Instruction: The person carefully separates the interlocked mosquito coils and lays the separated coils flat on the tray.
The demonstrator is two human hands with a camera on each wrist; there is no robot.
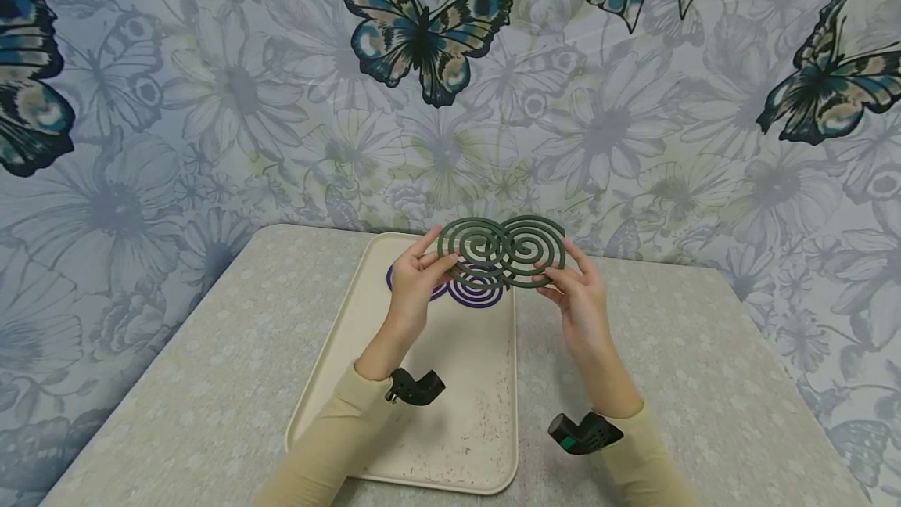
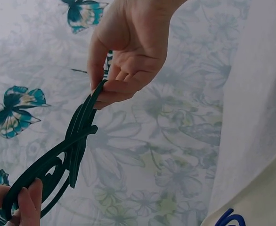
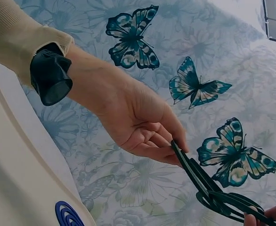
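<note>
Both hands hold up a pair of green mosquito coils (image 1: 470, 220), whose spirals overlap in the middle. The left hand (image 1: 411, 285) pinches the left outer edge, thumb in front. At the right outer edge, the right hand (image 1: 583, 305) has its thumb and fingers around the rim. From the left wrist, the right hand (image 2: 137, 52) shows at the top, and the coils (image 2: 58, 150) appear nearly edge-on, crossing at an angle. In the right wrist view the left hand (image 3: 140, 117) grips one end of the coils (image 3: 199, 179); only fingertips of the right hand show.
Below and behind the left hand, purple spiral coils (image 1: 476, 306) lie at the far end of a cream tray (image 1: 422, 444). Dark crumbs dot the tray's near right part. The tray rests on a light patterned tabletop (image 1: 676, 374), against a butterfly-print wall covering (image 1: 450, 155).
</note>
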